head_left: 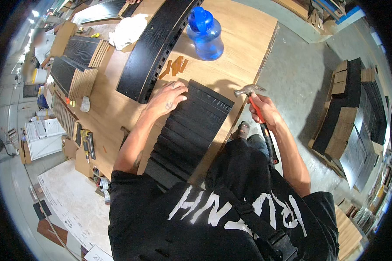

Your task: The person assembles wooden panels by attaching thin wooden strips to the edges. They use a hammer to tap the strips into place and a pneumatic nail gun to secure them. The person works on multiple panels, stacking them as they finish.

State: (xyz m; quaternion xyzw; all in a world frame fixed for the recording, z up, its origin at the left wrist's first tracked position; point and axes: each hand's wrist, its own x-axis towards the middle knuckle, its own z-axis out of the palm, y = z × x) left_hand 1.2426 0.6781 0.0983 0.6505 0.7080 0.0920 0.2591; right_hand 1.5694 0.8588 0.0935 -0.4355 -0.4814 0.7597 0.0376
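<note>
My right hand (pixel 266 112) is closed around the red and black handle of a claw hammer (pixel 249 90), its metal head raised beside the table's right edge. My left hand (pixel 167 98) has its fingers curled at the upper left end of a row of black slats (pixel 196 115). Whatever lies between those fingertips is too small to make out. The slats lie side by side on the wooden table (pixel 244 41), close to my body. Just beyond my left hand are several small brown wood pieces (pixel 177 66). A long black board (pixel 150 52) with notches along one edge lies further left.
A blue water bottle (pixel 206 37) stands at the far side of the table. White cloth (pixel 128 31), stacked black boards (pixel 80 56) and a yellow drill (pixel 88 143) are on the left. Wrapped black panels (pixel 357 117) sit on the floor to the right.
</note>
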